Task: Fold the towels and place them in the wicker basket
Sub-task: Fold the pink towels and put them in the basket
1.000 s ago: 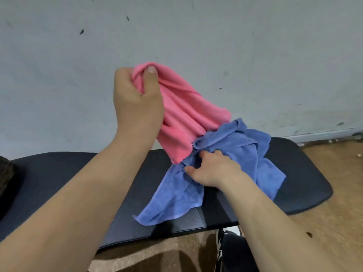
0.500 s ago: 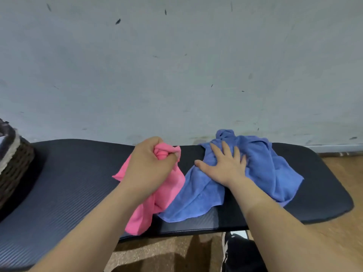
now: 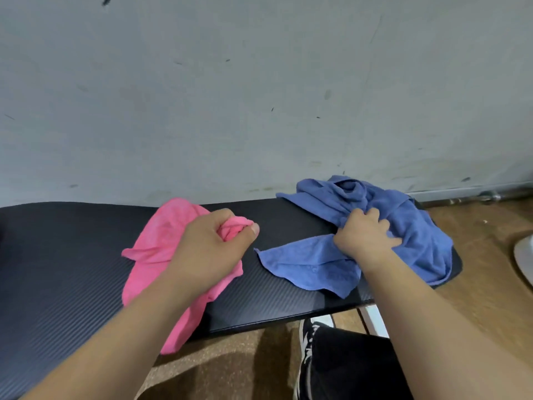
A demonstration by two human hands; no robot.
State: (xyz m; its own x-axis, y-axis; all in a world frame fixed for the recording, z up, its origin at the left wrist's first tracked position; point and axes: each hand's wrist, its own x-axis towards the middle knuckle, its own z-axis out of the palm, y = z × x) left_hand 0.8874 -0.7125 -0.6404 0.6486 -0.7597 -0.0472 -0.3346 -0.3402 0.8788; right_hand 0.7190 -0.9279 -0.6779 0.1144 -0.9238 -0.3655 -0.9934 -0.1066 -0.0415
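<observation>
Head view: we count two towels and two hands, one hand to each towel. The pink towel lies crumpled near the middle of the black ribbed mat. Its lower end spills over the mat's near edge and hangs toward the floor. Our left hand is closed around a bunch of its cloth, fingers curled and the thumb pressing the gathered fold against them.

The blue towel sits at the right end of the mat, rumpled and unfolded. Its far side is heaped up near the wall, one flat corner reaches left toward the pink towel, and its right side drapes over the mat's rounded corner. Our right hand grips it near its middle, fingers curled down into a wad of fabric.

The two towels lie apart, with a strip of bare mat between them. A wider stretch of bare mat runs from the pink towel to the left border of the picture — the largest open surface we see. The mat's far edge meets the wall, so the only open sides are the near edge and the right end. Below the near edge we see one black-and-white shoe on the floor.
</observation>
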